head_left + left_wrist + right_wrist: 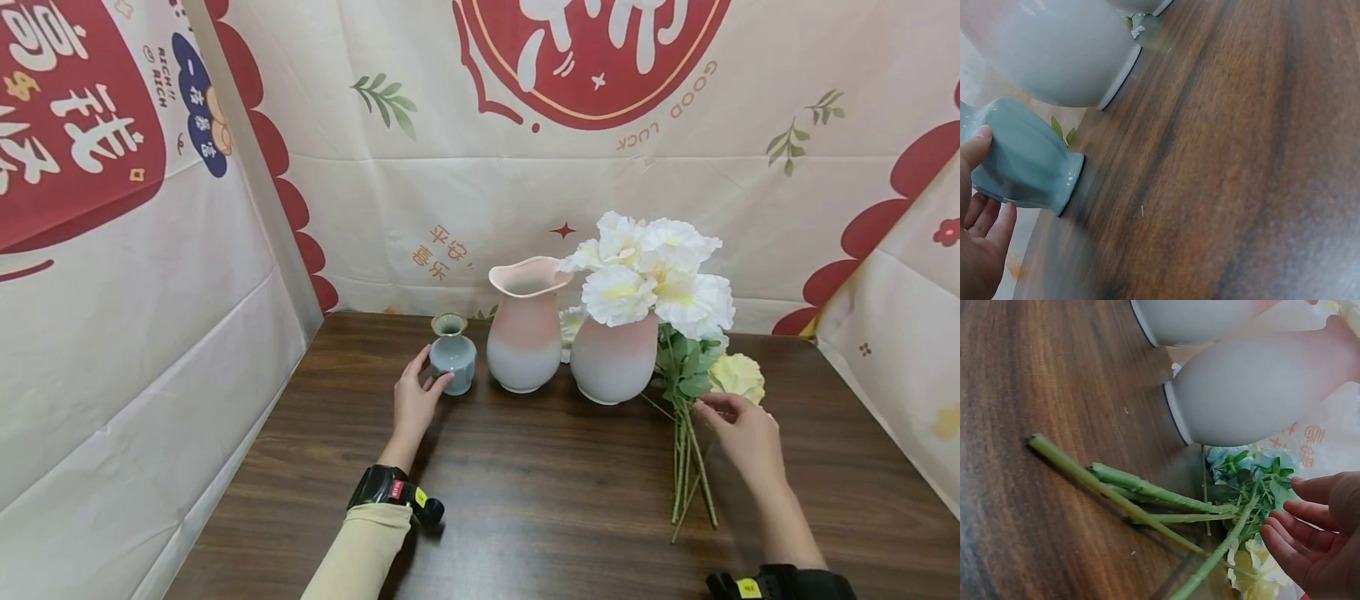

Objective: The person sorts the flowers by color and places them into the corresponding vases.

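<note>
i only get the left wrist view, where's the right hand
Observer: The right hand is at the leafy part of the green stems.
Operator: what shows just past it
Observer: A yellow flower, seen in the head view.
Operator: my picture cuts off the top of the blue vase, anything sticking out
Observer: No, the head view shows nothing rising from its mouth.

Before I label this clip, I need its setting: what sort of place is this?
Probably a makeshift tabletop booth indoors: printed cloth hangs behind and beside a dark wooden table, which holds a blue vase and artificial-looking flowers.
</note>
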`<state>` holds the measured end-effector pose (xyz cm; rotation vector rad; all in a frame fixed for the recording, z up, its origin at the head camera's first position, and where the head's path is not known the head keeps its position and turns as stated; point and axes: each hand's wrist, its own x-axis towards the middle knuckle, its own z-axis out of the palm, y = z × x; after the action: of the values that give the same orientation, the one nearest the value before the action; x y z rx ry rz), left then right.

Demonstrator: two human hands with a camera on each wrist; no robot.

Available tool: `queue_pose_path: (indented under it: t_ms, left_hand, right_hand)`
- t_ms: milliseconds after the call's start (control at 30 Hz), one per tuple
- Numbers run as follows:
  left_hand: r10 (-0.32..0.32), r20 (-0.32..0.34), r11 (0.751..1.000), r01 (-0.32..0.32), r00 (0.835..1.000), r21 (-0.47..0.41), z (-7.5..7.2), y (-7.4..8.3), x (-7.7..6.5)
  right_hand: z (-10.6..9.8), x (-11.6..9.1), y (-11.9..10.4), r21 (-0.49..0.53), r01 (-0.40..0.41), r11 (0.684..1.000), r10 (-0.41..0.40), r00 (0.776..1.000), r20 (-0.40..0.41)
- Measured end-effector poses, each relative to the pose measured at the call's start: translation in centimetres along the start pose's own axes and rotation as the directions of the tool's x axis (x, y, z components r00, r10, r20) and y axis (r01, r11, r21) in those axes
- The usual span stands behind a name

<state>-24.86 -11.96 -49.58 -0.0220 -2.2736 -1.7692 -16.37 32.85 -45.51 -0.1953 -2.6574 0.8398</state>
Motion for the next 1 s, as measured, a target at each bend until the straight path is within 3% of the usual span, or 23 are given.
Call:
queue_pose_path:
  t_ms: [533, 1000]
  left_hand:
    - [-0.004, -0.003, 1.000, 0.004, 1.000, -0.006, 0.0, 0.0, 0.0]
    - [-0.009, -0.007, 1.000, 0.009, 1.000, 0.000, 0.0, 0.2, -0.1]
  right_hand:
    - [1.5, -0.6, 1.1, -0.007, -0.046, 0.999, 0.046, 0.991, 0.125]
    - [1.9, -0.8, 1.5, -0.032, -0.044, 0.999, 0.048, 0.988, 0.150]
